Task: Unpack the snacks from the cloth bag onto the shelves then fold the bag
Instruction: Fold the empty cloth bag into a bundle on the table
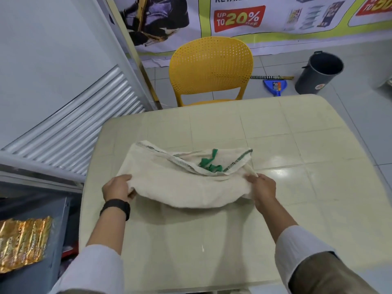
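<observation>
- One camera only, worn on the person's head; it looks forward and down
- It sits close above the table (275,132), which fills the middle and bottom of the frame
- The yellow chair (210,68) is further off at the top; the wide lens bends the edges

Cream plastic table (265,132) with a moulded tile grid; yellow perforated chair (210,68) pushed in at its far edge. On the grey tiled floor beyond: dark grey bin (318,73), with a blue dustpan (275,87) and striped broom handle (269,77) beside it. Sale banner (239,16) reading "UP TO 20% OFF" hangs behind the chair; white louvred panel (84,132) far left.
</observation>
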